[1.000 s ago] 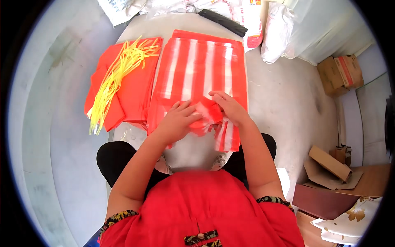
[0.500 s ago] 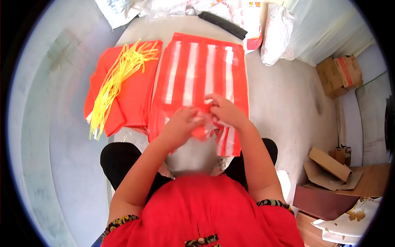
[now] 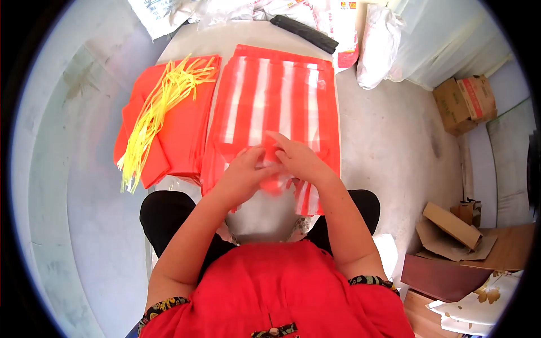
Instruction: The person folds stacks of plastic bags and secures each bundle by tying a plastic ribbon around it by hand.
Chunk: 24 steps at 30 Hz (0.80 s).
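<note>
A stack of red plastic bags with clear white stripes (image 3: 271, 96) lies in front of me, its near end hanging over the table edge. Over that near end my left hand (image 3: 249, 174) has its fingers curled around a crumpled part of the top striped bag. My right hand (image 3: 301, 160) meets it from the right, index finger stretched left and the other fingers bent on the same plastic. The fingertips almost touch, and some plastic between them is blurred. To the left rests a pile of plain red sheets (image 3: 189, 127) with a bundle of yellow strips (image 3: 160, 107) across it.
A black roll (image 3: 304, 34) lies at the table's far edge, beside white plastic sacks (image 3: 380, 45). Cardboard boxes (image 3: 465, 104) stand on the floor at right. Flattened cardboard (image 3: 453, 234) sits on a wooden cabinet (image 3: 501, 248). My knees flank the table's near end.
My right hand has shifted slightly left, closer to my left hand. The bag's crumpled near part has moved a little between them; the stacks stay put.
</note>
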Each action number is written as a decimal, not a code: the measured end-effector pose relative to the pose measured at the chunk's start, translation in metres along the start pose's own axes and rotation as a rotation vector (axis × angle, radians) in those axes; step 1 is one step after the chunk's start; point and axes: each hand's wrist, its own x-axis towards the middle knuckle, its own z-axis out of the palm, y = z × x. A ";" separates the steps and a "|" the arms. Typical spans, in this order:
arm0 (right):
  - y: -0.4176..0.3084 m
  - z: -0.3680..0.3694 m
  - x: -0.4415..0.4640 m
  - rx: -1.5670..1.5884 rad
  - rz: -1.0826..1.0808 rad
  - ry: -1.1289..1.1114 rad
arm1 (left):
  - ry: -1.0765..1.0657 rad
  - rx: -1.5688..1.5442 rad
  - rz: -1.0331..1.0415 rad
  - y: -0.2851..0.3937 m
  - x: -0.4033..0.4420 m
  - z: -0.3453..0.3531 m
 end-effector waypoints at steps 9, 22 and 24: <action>0.018 0.005 -0.015 0.220 -0.096 0.124 | 0.197 0.219 0.135 0.014 0.003 -0.003; 0.032 0.027 -0.053 0.032 -0.317 0.465 | 0.138 0.035 -0.216 0.008 0.028 0.003; 0.037 0.033 -0.048 -0.110 -0.514 0.501 | 0.126 -0.004 -0.296 0.013 0.033 0.001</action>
